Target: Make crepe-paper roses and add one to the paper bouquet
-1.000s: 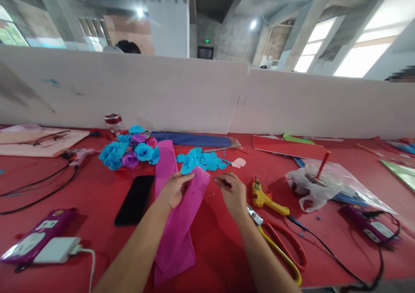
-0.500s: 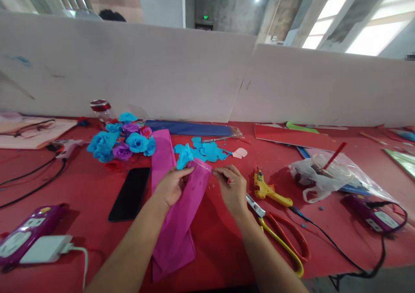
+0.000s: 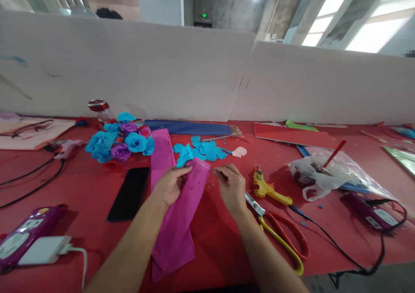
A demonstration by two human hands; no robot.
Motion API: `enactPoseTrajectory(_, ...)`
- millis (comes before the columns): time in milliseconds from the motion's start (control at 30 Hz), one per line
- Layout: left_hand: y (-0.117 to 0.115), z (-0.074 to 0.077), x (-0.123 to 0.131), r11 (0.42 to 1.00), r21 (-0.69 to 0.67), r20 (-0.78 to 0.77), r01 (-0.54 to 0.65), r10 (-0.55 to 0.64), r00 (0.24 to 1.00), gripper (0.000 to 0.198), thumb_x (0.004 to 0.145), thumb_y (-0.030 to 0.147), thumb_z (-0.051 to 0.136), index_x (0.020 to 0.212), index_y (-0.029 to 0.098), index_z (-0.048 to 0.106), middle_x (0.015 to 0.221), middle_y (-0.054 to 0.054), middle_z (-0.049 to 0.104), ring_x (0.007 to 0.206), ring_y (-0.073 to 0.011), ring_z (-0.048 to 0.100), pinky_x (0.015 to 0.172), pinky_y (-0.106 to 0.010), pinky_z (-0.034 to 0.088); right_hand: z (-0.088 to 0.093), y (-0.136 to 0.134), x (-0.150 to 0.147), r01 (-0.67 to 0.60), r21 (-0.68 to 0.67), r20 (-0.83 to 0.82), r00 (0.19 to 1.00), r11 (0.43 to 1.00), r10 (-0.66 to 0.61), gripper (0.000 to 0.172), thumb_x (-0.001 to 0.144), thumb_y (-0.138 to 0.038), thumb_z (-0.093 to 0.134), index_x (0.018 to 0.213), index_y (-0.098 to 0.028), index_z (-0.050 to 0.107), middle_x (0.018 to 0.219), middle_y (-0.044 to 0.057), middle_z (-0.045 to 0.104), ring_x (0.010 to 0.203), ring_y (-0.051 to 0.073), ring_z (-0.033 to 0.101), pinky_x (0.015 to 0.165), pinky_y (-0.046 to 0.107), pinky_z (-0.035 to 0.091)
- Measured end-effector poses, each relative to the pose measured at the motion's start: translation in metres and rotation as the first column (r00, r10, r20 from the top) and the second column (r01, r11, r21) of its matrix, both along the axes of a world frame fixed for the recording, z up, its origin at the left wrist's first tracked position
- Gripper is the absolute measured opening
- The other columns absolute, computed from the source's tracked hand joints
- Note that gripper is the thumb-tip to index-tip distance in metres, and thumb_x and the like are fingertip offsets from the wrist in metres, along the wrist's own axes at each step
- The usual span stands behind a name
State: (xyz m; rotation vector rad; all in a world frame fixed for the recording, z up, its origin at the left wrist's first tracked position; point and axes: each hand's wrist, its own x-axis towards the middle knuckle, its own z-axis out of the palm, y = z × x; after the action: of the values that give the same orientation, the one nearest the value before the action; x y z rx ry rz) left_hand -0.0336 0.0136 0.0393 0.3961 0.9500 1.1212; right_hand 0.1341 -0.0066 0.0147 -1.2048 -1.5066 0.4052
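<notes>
My left hand is closed on the top of a magenta crepe paper strip, its thumb lying over the left edge. A blue paper flower stands just above that thumb; its stem is hidden. The strip slants down toward me and overlaps a second magenta piece flat on the table. My right hand is pinched close to the strip's upper right corner, a small gap apart. Whatever sits between those fingertips is too small to make out. Cut blue petals lie behind both hands.
Left of me are a black phone, a bunch of paper roses and a purple power strip. To the right lie a yellow glue gun, scissors and a plastic bag with a cup. A white partition stands behind.
The right fingertips have come slightly away from the strip's corner. My left hand stays almost still. The whole view has shifted a little.
</notes>
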Motion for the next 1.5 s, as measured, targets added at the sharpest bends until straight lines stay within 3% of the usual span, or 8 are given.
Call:
enactPoseTrajectory(300,-0.002,-0.001,0.001,0.997,0.072,0.059,-0.024,0.02,0.998,0.017,0.061,0.001,0.072,0.07,0.014,0.068,0.067,-0.002,0.072,0.06,-0.0132,0.068,0.06,-0.02,0.056,-0.004,0.001,0.0,0.004,-0.005,0.008,1.0,1.0,-0.004,0.017,0.084,-0.015,0.055,0.078,-0.02,0.07,0.077,0.004,0.061,0.07,0.015,0.058,0.064,0.026,0.045)
enactPoseTrajectory(533,-0.002,0.0,0.004,0.996,0.082,0.073,-0.017,0.011,0.997,0.025,0.057,0.004,0.078,0.077,0.015,0.069,0.07,-0.001,0.073,0.064,-0.0138,0.069,0.064,-0.022,0.056,0.0,0.001,-0.001,-0.004,-0.141,-0.048,0.999,0.99,-0.003,0.013,0.08,-0.022,0.058,0.075,-0.018,0.069,0.074,0.003,0.058,0.061,0.013,0.051,0.057,0.026,0.04)
enactPoseTrajectory(767,-0.001,-0.001,0.004,0.996,0.037,0.068,-0.08,0.077,0.995,0.018,0.062,0.005,0.075,0.074,0.015,0.067,0.068,-0.001,0.072,0.059,-0.0127,0.067,0.059,-0.022,0.055,0.0,0.001,-0.002,-0.254,-0.377,-0.388,0.916,0.891,0.097,0.029,0.077,-0.034,0.062,0.101,-0.018,0.065,0.061,-0.005,0.046,0.057,0.011,0.042,0.053,0.024,0.033)
enactPoseTrajectory(1067,-0.003,-0.002,0.002,0.998,0.057,0.12,-0.031,0.024,0.992,0.023,0.062,0.003,0.074,0.081,0.015,0.067,0.069,0.001,0.071,0.063,-0.0134,0.068,0.063,-0.024,0.058,0.006,0.001,0.0,-0.332,-0.389,-0.5,0.859,0.859,0.105,0.026,0.072,-0.033,0.068,0.094,-0.02,0.067,0.064,-0.004,0.052,0.062,0.012,0.046,0.058,0.025,0.035)
enactPoseTrajectory(1167,-0.003,0.0,0.003,0.997,0.022,0.161,-0.07,0.065,0.985,0.017,0.067,0.005,0.072,0.079,0.016,0.066,0.071,0.001,0.071,0.061,-0.0125,0.067,0.061,-0.024,0.057,0.01,-0.001,0.0,-0.381,-0.408,-0.608,0.791,0.83,0.064,0.03,0.07,-0.032,0.071,0.098,-0.022,0.068,0.081,0.0,0.063,0.073,0.014,0.054,0.065,0.026,0.04)
enactPoseTrajectory(1233,-0.003,0.002,0.004,0.996,0.002,0.17,-0.084,0.083,0.982,0.015,0.069,0.005,0.071,0.078,0.016,0.065,0.07,0.0,0.07,0.06,-0.0121,0.067,0.061,-0.023,0.057,0.012,-0.001,-0.001,-0.497,-0.411,-0.719,0.692,0.764,0.064,0.032,0.069,-0.032,0.072,0.099,-0.022,0.068,0.091,0.003,0.067,0.079,0.015,0.059,0.07,0.028,0.043)
enactPoseTrajectory(1333,-0.004,0.003,0.004,0.998,0.002,0.154,-0.068,0.067,0.986,0.013,0.07,0.006,0.07,0.078,0.015,0.065,0.07,-0.001,0.07,0.06,-0.013,0.067,0.062,-0.025,0.057,0.011,-0.001,-0.003,-0.641,-0.368,-0.83,0.553,0.674,0.072,0.028,0.066,-0.03,0.075,0.091,-0.02,0.069,0.085,0.003,0.068,0.073,0.014,0.061,0.071,0.029,0.045)
enactPoseTrajectory(1500,-0.004,0.001,0.004,0.998,0.041,0.121,-0.049,0.044,0.992,0.016,0.067,0.005,0.072,0.077,0.015,0.066,0.071,0.0,0.07,0.062,-0.0121,0.067,0.063,-0.023,0.056,0.005,-0.001,-0.006,-0.6,-0.312,-0.853,0.518,0.737,0.06,0.022,0.062,-0.025,0.079,0.08,-0.02,0.068,0.073,-0.002,0.065,0.062,0.01,0.056,0.065,0.025,0.044)
